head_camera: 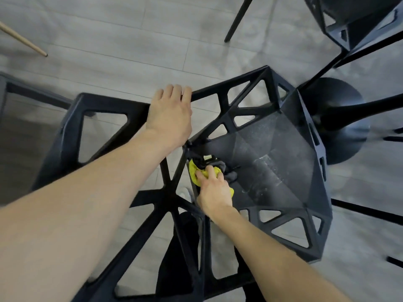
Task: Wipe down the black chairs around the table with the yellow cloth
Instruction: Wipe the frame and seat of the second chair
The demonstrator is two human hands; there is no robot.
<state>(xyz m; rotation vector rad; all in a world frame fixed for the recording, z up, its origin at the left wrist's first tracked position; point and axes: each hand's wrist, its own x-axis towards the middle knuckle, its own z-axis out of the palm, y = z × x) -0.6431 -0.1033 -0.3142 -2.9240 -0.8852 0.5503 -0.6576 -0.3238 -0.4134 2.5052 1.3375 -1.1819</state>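
Head view: right hand (214, 190) grips yellow cloth (196, 174), pressing it at black chair (272, 162) seat's rear corner; left hand (171, 115), fingers curled, holds backrest top rail.

Yellow cloth (194, 175), black chair (272, 153)

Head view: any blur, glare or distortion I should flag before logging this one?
Head view: strong wide-angle bending, forearms ballooning toward the bottom edge; edges soft, the second chair at top right smeared; soft daylight sheen on the floor; pale streaks on the chair seat readable, yellow cloth sharp.
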